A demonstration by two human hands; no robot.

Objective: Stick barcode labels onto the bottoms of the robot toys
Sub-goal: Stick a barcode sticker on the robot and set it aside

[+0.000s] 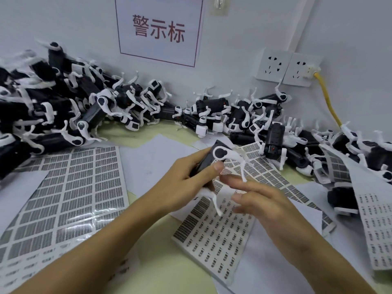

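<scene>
While the left hand (pixel 182 179) grips a black-and-white robot toy (pixel 214 160) above the label sheet (pixel 214 240), the right hand (pixel 261 200), fingers extended and loose, carries a small label (pixel 225 172) at its fingertip beside the toy. More toys (pixel 63 107) are heaped behind the sheet along the wall.

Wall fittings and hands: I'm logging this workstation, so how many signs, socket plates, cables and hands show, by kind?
Signs: 1, the red-lettered sign
Socket plates: 2, left plate and right plate
Cables: 1, yellow cable plugged into the right plate
Hands: 2, left hand gripping a toy, right hand with fingers extended
Total: 6
</scene>
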